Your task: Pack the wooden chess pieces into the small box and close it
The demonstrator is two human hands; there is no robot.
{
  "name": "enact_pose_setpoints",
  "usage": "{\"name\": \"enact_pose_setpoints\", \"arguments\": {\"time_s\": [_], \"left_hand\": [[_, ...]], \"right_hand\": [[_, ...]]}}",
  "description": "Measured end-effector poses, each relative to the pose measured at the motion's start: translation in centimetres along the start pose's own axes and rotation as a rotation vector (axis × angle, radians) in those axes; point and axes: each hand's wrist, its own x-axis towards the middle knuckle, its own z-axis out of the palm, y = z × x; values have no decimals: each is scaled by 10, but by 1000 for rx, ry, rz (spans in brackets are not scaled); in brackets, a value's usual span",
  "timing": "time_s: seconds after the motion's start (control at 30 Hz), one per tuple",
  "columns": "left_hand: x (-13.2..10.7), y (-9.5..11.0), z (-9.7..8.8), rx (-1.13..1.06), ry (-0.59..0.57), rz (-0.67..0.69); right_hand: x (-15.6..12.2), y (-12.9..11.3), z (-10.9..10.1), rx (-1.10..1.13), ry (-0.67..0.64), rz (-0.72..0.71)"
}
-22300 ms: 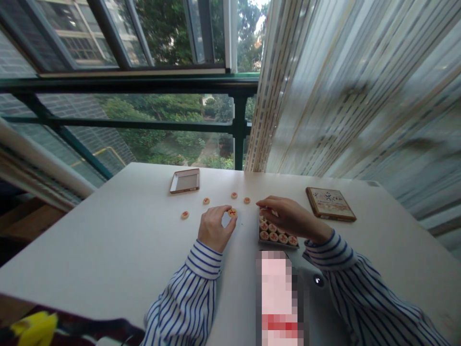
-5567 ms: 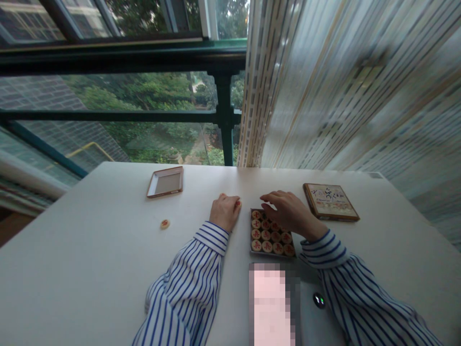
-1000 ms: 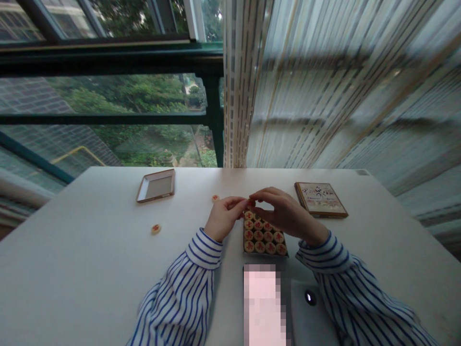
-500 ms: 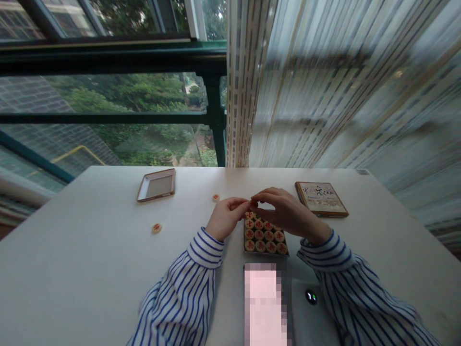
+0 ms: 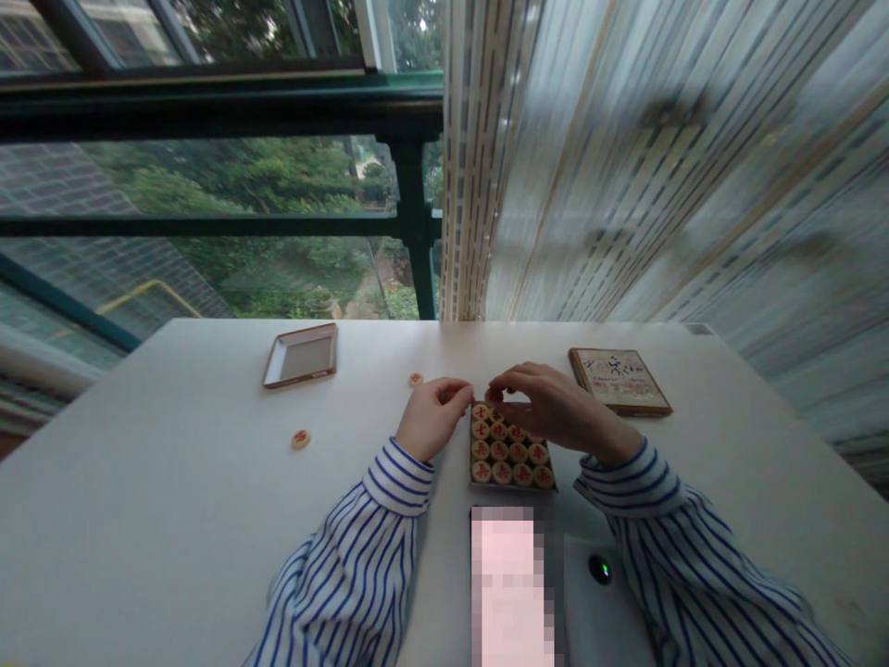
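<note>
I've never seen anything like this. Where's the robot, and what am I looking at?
There is no robot here: these are a person's two bare hands, in striped sleeves. One camera, worn on the head, looks forward and down past them.

On the white table sits a shallow box with rows of round pieces marked in red. Two more pieces lie loose, one further left, one just beyond the left hand. A tray lies at the far left, and a box with a printed top at the right.

The right hand, over the box, seems to pinch a piece. The left thumb and forefinger nearly meet; whether they hold anything, I cannot tell.
</note>
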Motion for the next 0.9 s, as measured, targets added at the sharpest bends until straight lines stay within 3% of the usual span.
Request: {"name": "enact_pose_setpoints", "arguments": {"time_s": [0.43, 0.9], "left_hand": [[1, -9, -2, 357, 64, 71], [-1, -11, -3, 537, 17, 56]], "right_hand": [[-2, 8, 6, -168, -160, 71], [-2, 12, 11, -302, -264, 87]]}}
